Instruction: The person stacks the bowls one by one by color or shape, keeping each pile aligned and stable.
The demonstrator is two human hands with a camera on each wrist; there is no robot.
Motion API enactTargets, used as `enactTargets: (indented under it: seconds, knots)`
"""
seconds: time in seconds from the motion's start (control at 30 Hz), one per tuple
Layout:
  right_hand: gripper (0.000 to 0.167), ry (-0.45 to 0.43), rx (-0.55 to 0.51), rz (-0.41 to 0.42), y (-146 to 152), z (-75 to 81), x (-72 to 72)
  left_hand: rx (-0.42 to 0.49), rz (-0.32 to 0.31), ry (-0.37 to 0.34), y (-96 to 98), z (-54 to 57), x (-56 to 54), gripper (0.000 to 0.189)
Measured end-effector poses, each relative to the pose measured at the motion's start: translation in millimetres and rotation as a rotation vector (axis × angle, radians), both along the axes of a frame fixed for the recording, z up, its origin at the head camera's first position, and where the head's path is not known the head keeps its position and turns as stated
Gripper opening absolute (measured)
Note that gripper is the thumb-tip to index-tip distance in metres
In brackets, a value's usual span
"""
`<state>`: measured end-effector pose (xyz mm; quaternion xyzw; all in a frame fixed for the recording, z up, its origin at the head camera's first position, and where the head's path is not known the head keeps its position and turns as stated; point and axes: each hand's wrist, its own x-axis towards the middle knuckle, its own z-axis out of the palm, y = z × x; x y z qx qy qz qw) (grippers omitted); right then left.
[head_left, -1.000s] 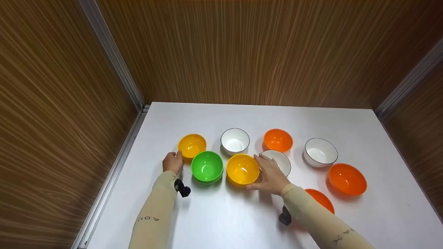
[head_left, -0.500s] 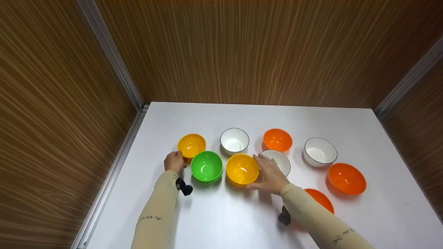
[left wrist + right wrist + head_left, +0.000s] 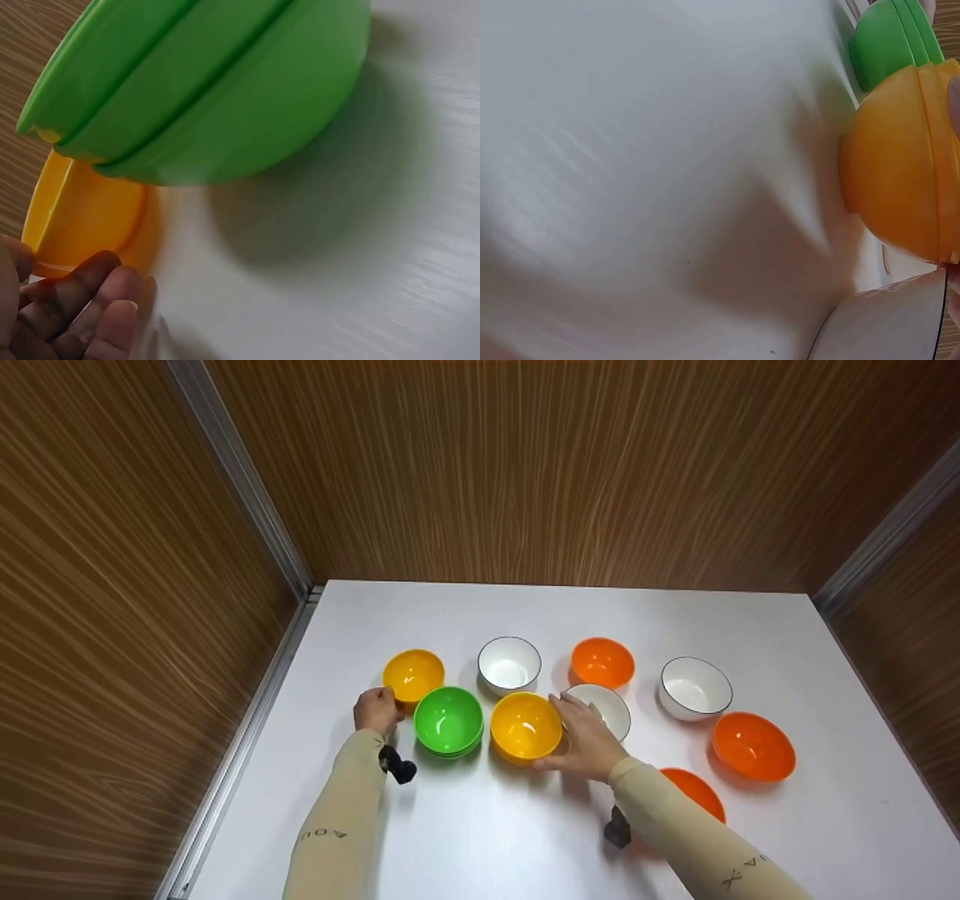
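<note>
At the left of the head view, my left hand pinches the near rim of a yellow bowl. The left wrist view shows the thumb at that bowl's rim and curled fingers against its outside. My right hand grips the right side of a second yellow bowl, its thumb and fingers spread round it. More than one rim shows on this yellow stack in the right wrist view. Between the two hands stands a stack of green bowls, nested and upright.
White bowls with dark rims stand behind the yellow stack, partly behind my right hand and at the right. Orange bowls sit at the back, the right and partly under my right forearm. Wood-grain walls enclose the white table.
My left hand has shifted slightly right, and its fingers have come in against the left yellow bowl. My right hand and the bowls look the same.
</note>
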<state>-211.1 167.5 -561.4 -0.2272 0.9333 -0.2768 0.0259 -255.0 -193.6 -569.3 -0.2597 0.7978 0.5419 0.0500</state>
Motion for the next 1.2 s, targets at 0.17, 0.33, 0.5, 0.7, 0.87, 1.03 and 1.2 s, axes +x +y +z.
enactTargets:
  seconds: [0.17, 0.33, 0.5, 0.7, 0.87, 1.03, 1.2]
  knots:
    - [0.116, 0.000, 0.002, 0.000, -0.3, 0.6, 0.7, -0.054, -0.024, 0.017, -3.7, 4.2, 2.6, 0.038]
    - [0.115, 0.010, 0.000, 0.004, 0.0, 1.0, 1.3, -0.093, -0.030, 0.053, -8.8, 11.9, 3.4, 0.038]
    - [0.115, 0.013, -0.006, 0.004, -0.3, 1.5, 1.2, -0.066, -0.007, 0.065, -12.8, 24.2, 1.1, 0.038]
    - [0.114, 0.002, -0.008, -0.001, -0.5, 1.7, 0.6, -0.015, -0.016, 0.121, -10.4, 45.3, -0.6, 0.036]
    - [0.114, 0.002, -0.010, -0.002, 0.0, 1.7, -0.2, 0.012, -0.056, 0.155, -1.6, 67.1, -0.1, 0.034]
    - [0.114, -0.005, -0.010, -0.006, 0.3, 1.6, 0.2, 0.035, -0.121, 0.209, 13.3, 85.0, 6.7, 0.033]
    - [0.114, -0.012, -0.013, -0.007, 0.7, 1.7, 0.6, 0.034, -0.188, 0.267, 31.7, 96.3, 13.6, 0.030]
